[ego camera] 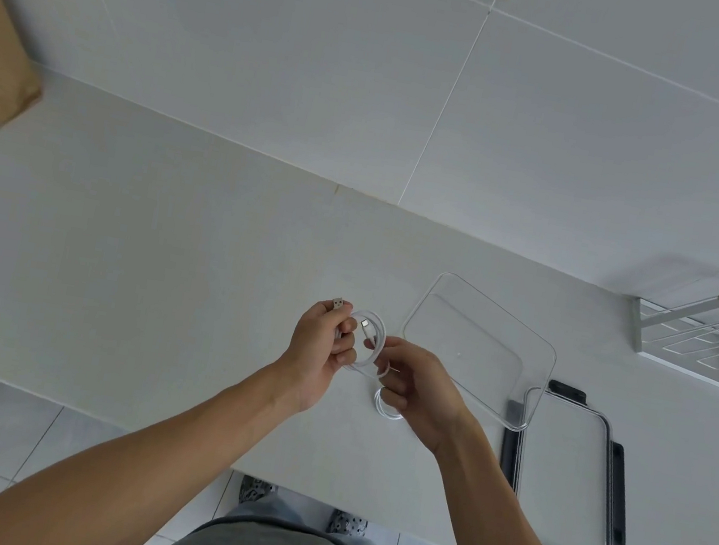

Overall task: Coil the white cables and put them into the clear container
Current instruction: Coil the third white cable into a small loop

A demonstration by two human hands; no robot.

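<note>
Left hand (320,351) grips white cable coil (372,345) at its left side, USB plug (337,304) sticking up past fingers. Right hand (417,385) pinches coil's lower right edge, fingers curled. Coil held above table (161,264); second coiled cable (386,406) lies on table under right hand. Clear container (477,347) just right of hands, open. Lid with dark clips (569,480) beside it, nearer table edge.

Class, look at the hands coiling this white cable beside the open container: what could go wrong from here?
1. The coiled white cable is held only by the left hand and right hand; loosening either may let the loops spring open.
2. The clear container overlaps the lid; a nudge might shift it.
</note>
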